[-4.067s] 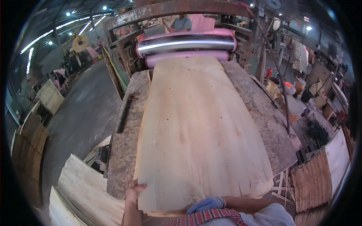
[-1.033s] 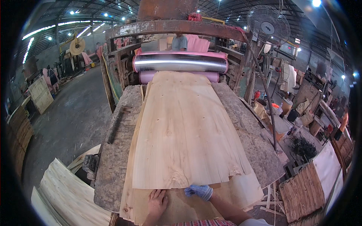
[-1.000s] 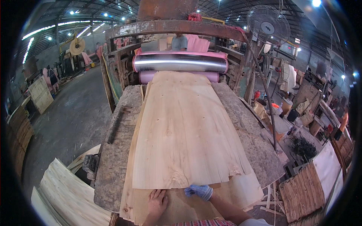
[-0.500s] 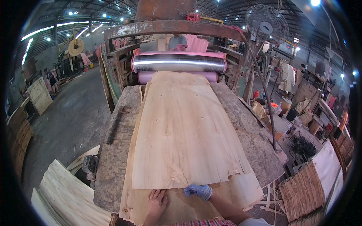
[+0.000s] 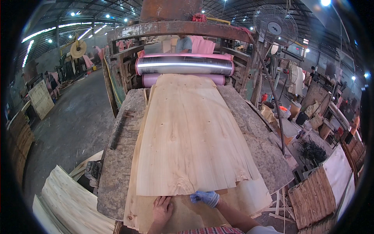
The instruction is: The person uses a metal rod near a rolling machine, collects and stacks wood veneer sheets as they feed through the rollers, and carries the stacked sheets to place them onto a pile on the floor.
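Observation:
A pale wood veneer sheet (image 5: 187, 132) lies lengthwise before me, its far end right at the rollers. Under it, more veneer (image 5: 249, 197) juts out at the near end and the sides. My left hand (image 5: 162, 208) is bare and rests flat on the lower veneer, fingertips at the top sheet's near edge. In a blue glove, my right hand (image 5: 206, 198) has its fingers closed at that same edge, by a small split in the sheet. The shiny metal roller (image 5: 185, 65) sits above a pink-coated lower roller (image 5: 150, 80).
The veneer rests on a rough, stained table (image 5: 113, 183). A rusty frame (image 5: 179, 29) surrounds the rollers, with a co-worker (image 5: 184, 45) behind. Veneer stacks stand low at left (image 5: 70, 195) and right (image 5: 313, 199). A slanting rod (image 5: 277, 109) and a fan (image 5: 275, 27) are at right.
My hands and the veneer have stayed put. Behind the rollers, the pink piece in front of the co-worker is no longer visible. People far left have shifted slightly.

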The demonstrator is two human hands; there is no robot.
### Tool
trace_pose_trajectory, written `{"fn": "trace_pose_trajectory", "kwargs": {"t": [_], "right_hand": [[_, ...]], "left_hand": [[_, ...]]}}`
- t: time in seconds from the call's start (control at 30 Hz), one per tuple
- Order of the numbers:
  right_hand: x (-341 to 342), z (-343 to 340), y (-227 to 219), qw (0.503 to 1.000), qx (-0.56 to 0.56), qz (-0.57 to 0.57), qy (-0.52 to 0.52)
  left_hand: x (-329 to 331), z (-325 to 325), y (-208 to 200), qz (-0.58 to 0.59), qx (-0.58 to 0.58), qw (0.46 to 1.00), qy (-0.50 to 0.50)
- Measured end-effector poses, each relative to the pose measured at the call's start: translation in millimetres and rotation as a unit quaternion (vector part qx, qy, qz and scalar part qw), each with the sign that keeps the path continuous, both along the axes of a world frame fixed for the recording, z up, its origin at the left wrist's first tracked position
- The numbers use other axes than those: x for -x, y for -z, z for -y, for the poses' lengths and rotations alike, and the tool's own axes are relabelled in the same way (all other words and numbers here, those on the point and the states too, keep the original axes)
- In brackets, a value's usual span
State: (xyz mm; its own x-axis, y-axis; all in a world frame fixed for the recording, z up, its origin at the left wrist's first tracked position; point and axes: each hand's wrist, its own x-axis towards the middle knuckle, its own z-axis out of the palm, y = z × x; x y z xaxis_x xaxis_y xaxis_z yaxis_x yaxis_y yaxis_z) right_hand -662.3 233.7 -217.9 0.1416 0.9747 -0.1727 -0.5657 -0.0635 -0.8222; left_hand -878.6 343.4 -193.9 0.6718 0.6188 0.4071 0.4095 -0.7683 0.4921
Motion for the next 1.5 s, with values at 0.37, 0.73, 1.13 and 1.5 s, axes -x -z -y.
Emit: {"fn": "trace_pose_trajectory", "kwargs": {"t": [0.37,0.73,1.13,1.5], "right_hand": [[1.0,2.1,-6.8,1.000,0.016,0.009,0.002],[3.7,0.9,-19.1,1.000,0.003,-0.018,-0.005],[-49.8,-64.4,-63.7,0.991,-0.004,0.086,0.100],[-75.3,-148.5,-57.3,0.970,-0.021,-0.196,0.143]], "left_hand": [[-0.6,1.4,-1.2,-0.015,0.015,1.000,-0.005],[0.3,-0.1,-4.6,-0.025,0.030,0.999,-0.002],[10.5,-27.8,1.1,0.048,0.030,0.997,-0.044],[43.4,-40.1,2.7,-0.027,0.101,0.971,-0.216]]}}
